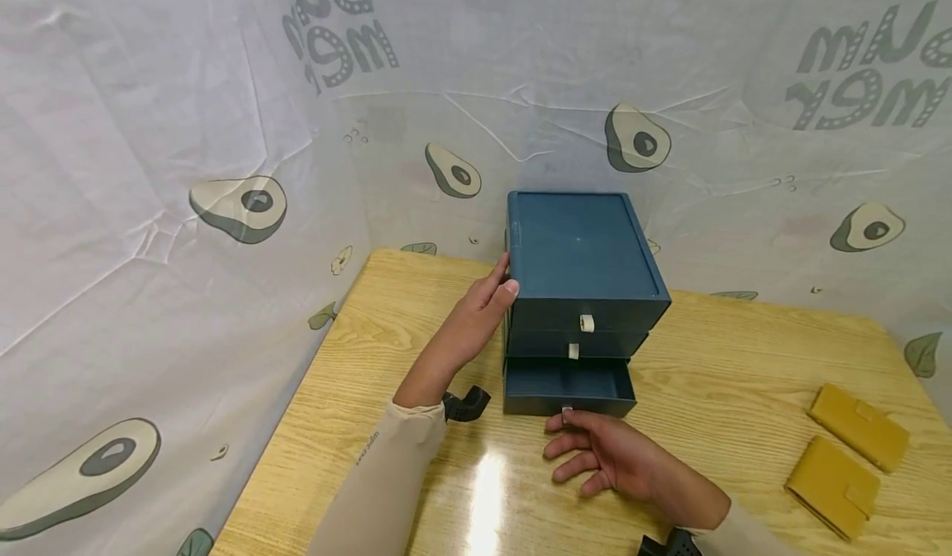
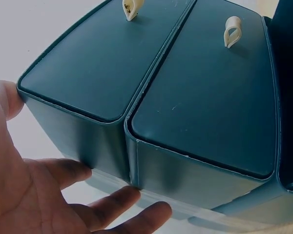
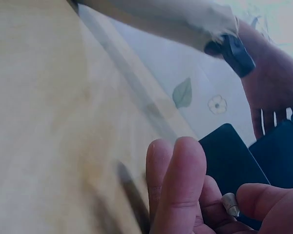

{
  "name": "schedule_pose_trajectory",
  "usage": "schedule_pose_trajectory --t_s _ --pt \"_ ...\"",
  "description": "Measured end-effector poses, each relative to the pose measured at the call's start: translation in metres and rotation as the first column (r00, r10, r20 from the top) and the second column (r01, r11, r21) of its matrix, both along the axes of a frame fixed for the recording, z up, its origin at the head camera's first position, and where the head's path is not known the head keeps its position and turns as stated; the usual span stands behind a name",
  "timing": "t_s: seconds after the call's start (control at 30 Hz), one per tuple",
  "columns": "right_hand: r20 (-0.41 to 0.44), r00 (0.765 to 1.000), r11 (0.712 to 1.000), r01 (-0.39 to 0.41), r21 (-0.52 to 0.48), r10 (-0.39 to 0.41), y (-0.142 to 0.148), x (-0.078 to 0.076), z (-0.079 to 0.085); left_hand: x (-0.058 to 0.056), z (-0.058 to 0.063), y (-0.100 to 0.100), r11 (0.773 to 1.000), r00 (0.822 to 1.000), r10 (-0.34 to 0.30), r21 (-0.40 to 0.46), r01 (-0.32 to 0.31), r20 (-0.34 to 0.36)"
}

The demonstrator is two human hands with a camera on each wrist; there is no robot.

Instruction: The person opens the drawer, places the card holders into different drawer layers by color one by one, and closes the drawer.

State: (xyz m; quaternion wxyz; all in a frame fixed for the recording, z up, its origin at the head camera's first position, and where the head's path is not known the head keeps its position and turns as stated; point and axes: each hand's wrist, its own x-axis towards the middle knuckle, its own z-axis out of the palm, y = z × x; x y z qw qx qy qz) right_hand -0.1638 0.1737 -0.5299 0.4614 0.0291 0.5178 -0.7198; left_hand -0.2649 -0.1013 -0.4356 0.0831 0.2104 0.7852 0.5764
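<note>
A dark blue three-drawer cabinet [image 1: 583,246] stands on the table with loop pull tabs on its drawers. Its bottom drawer [image 1: 568,407] is pulled partly out, and the inside that shows holds nothing. Against the cabinet's left side rests my left hand [image 1: 476,316], its thumb at the top edge. In the left wrist view, the fingers [image 2: 107,207] of that hand lie along the side wall. My right hand [image 1: 613,457] pinches the bottom drawer's pull tab [image 3: 231,204] between thumb and index finger, the other fingers extended.
Two mustard-yellow wallets [image 1: 833,486] lie side by side on the wooden table [image 1: 714,374] at the right. A pale cloth [image 1: 416,60] with avocado prints hangs behind and to the left. The upper two drawers are closed.
</note>
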Motion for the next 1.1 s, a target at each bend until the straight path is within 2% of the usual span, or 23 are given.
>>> schedule_pose_trajectory --t_s 0.3,0.47,0.73,0.97,1.1 --pt "0.022 1.000 1.000 -0.019 -0.014 0.019 0.004 0.035 -0.002 0.000 0.000 0.001 1.000 1.000 0.003 -0.003 -0.003 0.001" --pt "0.070 0.997 0.998 -0.028 -0.063 0.033 0.006 0.050 -0.002 0.001 0.001 0.002 1.000 1.000 0.018 -0.006 -0.018 -0.002" --pt "0.150 0.987 0.993 -0.036 -0.110 0.053 0.006 0.065 -0.001 0.002 0.002 0.002 1.000 1.000 0.015 0.008 -0.015 -0.003" --pt "0.148 0.988 0.992 -0.035 -0.123 0.053 0.005 0.074 -0.002 0.001 0.001 0.002 1.000 1.000 0.007 0.013 -0.007 0.003" --pt "0.179 0.983 0.989 -0.018 -0.150 0.045 0.004 0.078 -0.004 0.001 0.002 0.002 1.000 1.000 0.003 0.020 -0.004 0.004"
